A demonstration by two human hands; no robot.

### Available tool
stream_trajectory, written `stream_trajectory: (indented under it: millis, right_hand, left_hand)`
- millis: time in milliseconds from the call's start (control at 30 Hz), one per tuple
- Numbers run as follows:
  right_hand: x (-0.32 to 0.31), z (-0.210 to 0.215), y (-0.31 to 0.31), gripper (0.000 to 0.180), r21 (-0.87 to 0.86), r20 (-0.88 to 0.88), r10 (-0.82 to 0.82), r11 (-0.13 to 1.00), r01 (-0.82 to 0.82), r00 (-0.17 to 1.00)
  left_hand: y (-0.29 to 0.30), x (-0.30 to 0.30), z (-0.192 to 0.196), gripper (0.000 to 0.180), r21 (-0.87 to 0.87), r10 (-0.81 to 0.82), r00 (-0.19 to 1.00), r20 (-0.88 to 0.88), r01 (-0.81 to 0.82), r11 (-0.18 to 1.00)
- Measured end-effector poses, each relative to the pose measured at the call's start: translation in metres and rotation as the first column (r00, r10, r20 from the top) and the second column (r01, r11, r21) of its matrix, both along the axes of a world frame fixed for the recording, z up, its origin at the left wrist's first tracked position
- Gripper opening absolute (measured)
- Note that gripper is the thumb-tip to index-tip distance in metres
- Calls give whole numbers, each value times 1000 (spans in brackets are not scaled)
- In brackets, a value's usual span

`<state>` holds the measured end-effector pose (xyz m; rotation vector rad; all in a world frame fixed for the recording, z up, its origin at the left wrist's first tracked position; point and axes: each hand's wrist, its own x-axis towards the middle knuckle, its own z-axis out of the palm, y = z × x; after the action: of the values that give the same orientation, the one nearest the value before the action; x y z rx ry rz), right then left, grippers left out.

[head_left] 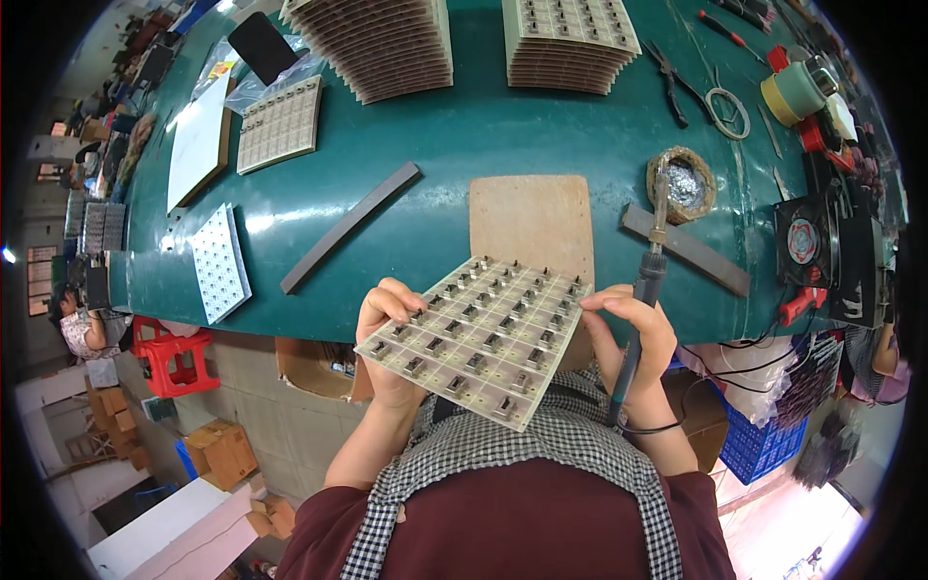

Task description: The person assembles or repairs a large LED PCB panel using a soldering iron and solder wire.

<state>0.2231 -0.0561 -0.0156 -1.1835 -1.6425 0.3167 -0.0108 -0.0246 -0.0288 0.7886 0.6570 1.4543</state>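
Beyond the left hand and right hand is one big green table. Two tall stacks of boards stand far past the hands. One tilted board with rows of little parts is between the hands; each hand pinches one side of it. One brown wood sheet lies just past them. Two gray bars lie one past each hand. One soldering iron is in the right hand too.
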Motion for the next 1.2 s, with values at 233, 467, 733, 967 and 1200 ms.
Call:
stream_trajectory:
  millis: [233,467,733,967,1200]
  right_hand:
    - [0,-7,-2,37,15,-51,-29,999,30,998]
    - [0,-8,-4,39,-6,-78,-18,1000,18,997]
    - [-2,-12,-6,39,-53,-116,-74,996,68,991]
    - [-2,-15,-8,39,-127,-171,-131,986,110,976]
    - [1,-15,-9,40,-125,-157,-56,991,37,986]
  left_hand:
    - [-4,-3,0,18,46,-22,993,-117,28,999]
    - [-3,-3,2,20,51,-28,988,-153,36,998]
    - [-1,1,11,20,77,21,954,-300,2,997]
    - [5,7,17,21,93,44,893,-449,-3,996]
    - [2,5,14,19,75,85,928,-362,-62,995]
